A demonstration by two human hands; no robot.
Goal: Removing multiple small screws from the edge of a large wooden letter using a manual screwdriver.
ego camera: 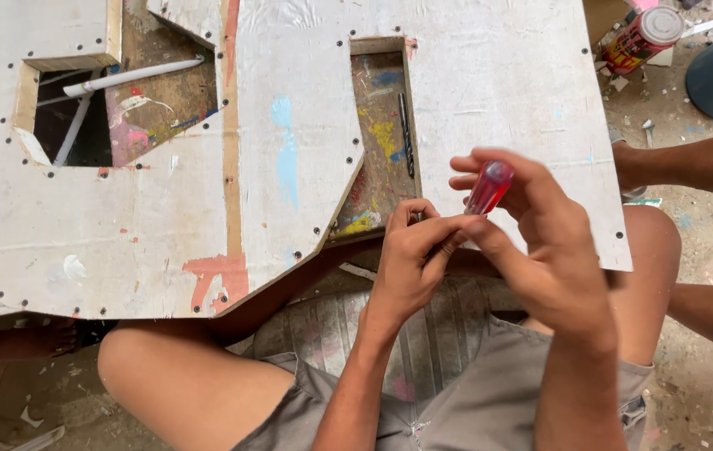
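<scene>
Between my two hands, close over my lap, sits the red screwdriver handle (488, 187): my right hand (540, 242) has its grip closed round that clear red handle, thumb and fingers wrapped on it, the butt end tipped up and away from me. My left hand (411, 250) is pinched shut just below and left of that grip, fingertips together where the shaft would be, though I cannot see the shaft or anything small held there. Beyond the grip lies the white painted board (289, 150) with its cut-out openings and rows of dark screws already seated along the edges. A long drill bit (406, 134) rests in the opening just beyond my left hand. I judge the screwdriver not yet set to the board.
</scene>
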